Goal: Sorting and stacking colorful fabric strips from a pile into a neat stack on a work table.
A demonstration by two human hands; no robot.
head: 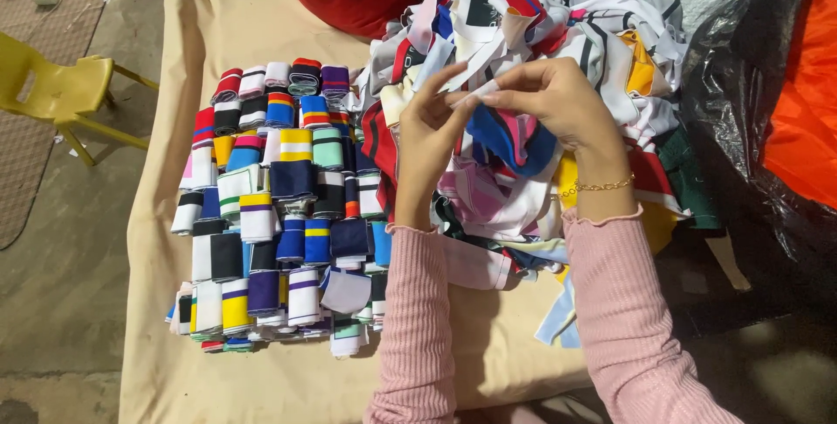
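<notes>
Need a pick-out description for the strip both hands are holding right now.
Start at the beige cloth that covers the work surface, then go to the loose heap of mixed fabric strips on its right side. Above that heap, the left hand and right hand meet on a narrow white strip. It is the only piece raised off the heap and pinched between fingers, unlike the rolled bands laid in rows.

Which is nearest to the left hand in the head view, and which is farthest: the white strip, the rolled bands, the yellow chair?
From the left hand:
1. White strip, pinched at its fingertips.
2. Rolled bands, stacked to its left.
3. Yellow chair, far left on the floor.
</notes>
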